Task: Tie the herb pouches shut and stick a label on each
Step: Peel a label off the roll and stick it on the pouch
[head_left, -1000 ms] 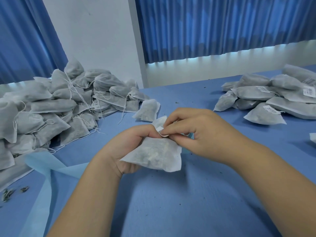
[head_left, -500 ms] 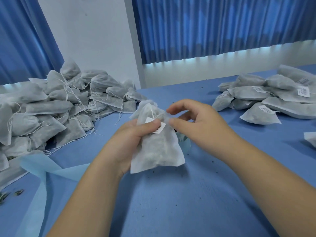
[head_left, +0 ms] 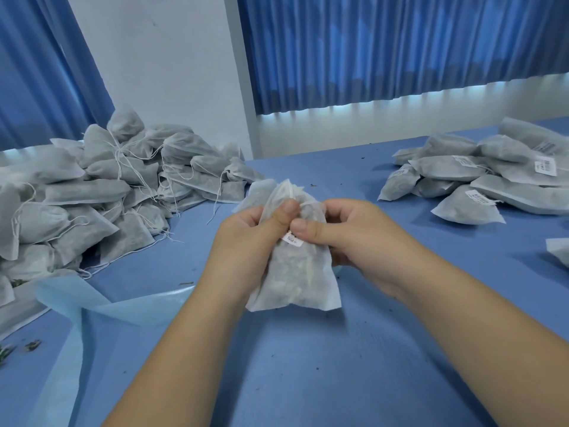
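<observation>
Item: one white non-woven herb pouch (head_left: 295, 272), filled, held upright above the blue table (head_left: 308, 365) at the centre of the view, its bottom edge clear of the surface. Neck gathered at the top, with a white drawstring (head_left: 308, 203) running across to the right; whether it is knotted cannot be told. Small white printed label (head_left: 292, 239) on the front of the pouch, just below the neck, partly covered. Left hand (head_left: 246, 241): fingers curled round the pouch's left side, thumb pressed flat on the front near the neck. Right hand (head_left: 354, 238): fingers curled behind the pouch's right side, thumb lying across the upper edge of the label; the two thumb tips nearly touch. Stock, left: large pile of unlabelled pouches (head_left: 92, 192), drawstrings trailing loose over the table. Stock, right: smaller pile of labelled pouches (head_left: 477, 180), each visible label white with dark print. One further pouch lies on the table directly behind the held one. Sundries: strip of light-blue fabric (head_left: 107, 303) draped across the near left of the table; herb scraps (head_left: 6, 352) at the lower left edge. Backdrop: blue curtains (head_left: 400, 47) and a white wall (head_left: 160, 72).
</observation>
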### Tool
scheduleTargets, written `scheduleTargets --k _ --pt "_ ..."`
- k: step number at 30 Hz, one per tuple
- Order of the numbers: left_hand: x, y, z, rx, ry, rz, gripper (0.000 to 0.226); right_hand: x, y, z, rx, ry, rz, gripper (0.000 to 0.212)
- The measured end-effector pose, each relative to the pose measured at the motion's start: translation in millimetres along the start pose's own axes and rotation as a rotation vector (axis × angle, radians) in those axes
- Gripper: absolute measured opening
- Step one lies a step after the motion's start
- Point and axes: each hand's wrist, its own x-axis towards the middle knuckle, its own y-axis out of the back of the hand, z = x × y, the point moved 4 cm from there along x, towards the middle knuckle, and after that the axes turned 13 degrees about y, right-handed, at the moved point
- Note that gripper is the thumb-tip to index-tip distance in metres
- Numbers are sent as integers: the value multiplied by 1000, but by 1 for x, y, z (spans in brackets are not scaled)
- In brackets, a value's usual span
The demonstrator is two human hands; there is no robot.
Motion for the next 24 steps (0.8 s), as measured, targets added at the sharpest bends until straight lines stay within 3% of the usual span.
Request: scheduleTargets --k 4,7,10,16,19,24 --pt "1 1 -2 -29 18 -53 39 1 3 1 23 5 73 34" --pt "3 -1 -3 -53 28 -202 17 2 7 1 -24 20 141 36" --pt "4 -3 -4 -38 24 -267 31 2 10 0 -142 56 195 44" --pt "2 -7 -9 -2 19 -18 36 4 3 9 -267 30 197 52" --pt "-1 -9 -6 28 -35 139 19 4 -2 11 -192 -57 67 51" --pt "-6 -10 0 -56 -82 275 35 -14 -10 4 67 -195 -362 36"
